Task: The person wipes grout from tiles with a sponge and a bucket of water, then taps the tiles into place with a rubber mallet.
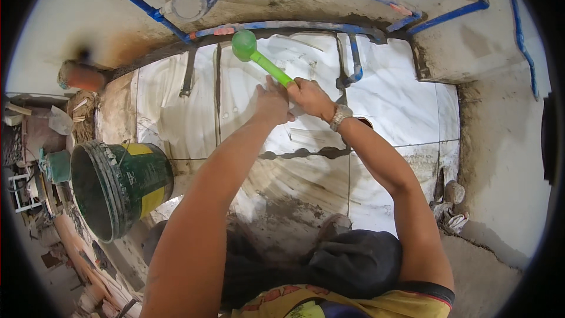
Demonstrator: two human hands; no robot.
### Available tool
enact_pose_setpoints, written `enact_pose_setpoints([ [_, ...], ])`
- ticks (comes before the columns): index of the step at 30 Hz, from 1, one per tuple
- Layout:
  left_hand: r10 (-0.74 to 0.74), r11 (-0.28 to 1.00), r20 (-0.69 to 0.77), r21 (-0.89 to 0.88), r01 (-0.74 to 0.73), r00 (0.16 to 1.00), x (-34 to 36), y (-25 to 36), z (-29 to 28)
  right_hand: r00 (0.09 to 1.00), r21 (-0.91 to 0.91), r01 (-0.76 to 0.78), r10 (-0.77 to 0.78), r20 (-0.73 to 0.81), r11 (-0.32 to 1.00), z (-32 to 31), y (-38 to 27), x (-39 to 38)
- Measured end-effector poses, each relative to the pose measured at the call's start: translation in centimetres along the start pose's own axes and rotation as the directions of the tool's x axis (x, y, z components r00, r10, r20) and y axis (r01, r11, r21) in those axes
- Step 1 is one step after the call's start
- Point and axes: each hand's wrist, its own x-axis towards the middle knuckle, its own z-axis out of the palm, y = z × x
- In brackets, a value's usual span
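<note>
My right hand (313,99), with a metal-band watch on its wrist, is closed round the bright green handle of a mallet (268,65). The mallet's rounded, translucent green head points up and to the left, over the white marbled floor tiles (400,106). Close beside the handle's lower end is my left hand (272,103), with its visible fingers apart; some of them are hidden, and whether they touch the handle is unclear. Dark, uneven gaps run between some of the tiles, and grey smears cover many of them.
A dark green bucket (126,182) with yellow patches lies on its side at the left. Blue pipes (294,25) run along the far wall, and one short pipe (355,59) bends onto the tiles. An orange cylinder (82,76) juts from the left wall. Debris (456,206) sits at right.
</note>
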Motion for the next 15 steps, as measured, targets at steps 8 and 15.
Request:
enact_pose_setpoints([
  [8, 0.015, 1.0, 0.041, -0.001, -0.015, 0.999, -0.1, -0.1, -0.7, 0.94, 0.033, -0.332, 0.328, 0.095, 0.943, 1.0, -0.4, -1.3],
  [15, -0.044, 0.998, 0.049, -0.049, 0.047, 0.998, -0.6, -0.7, -0.5, 0.725, 0.215, -0.685, 0.681, 0.105, 0.696, -2.1, -4.0, -3.3],
])
